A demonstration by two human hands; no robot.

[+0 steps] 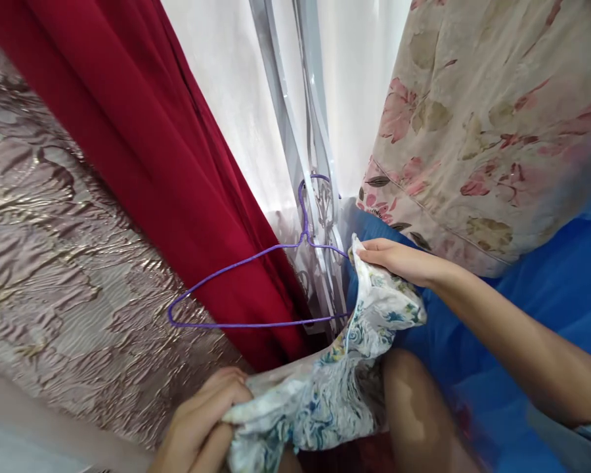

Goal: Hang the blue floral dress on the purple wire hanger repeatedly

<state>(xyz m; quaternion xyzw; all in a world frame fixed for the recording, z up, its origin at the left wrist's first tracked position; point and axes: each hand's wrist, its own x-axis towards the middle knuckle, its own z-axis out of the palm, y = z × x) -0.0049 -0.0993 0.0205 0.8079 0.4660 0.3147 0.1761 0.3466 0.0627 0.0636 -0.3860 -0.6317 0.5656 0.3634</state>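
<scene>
A purple hanger hangs by its hook on a white metal rack or frame. Over the hanger's right end sits one side of a white garment with a blue and yellow pattern; its kind is hard to tell in the folds. My right hand pinches the garment's upper edge beside that end. Lower down, my left hand grips the other side of the cloth, below the hanger's bare left arm. The hanger's right tip is hidden inside the fabric.
A red curtain drapes at the left, before a textured pinkish wall. White sheer cloth hangs behind the rack. Floral fabric and blue cloth are at the right. A bare knee shows below.
</scene>
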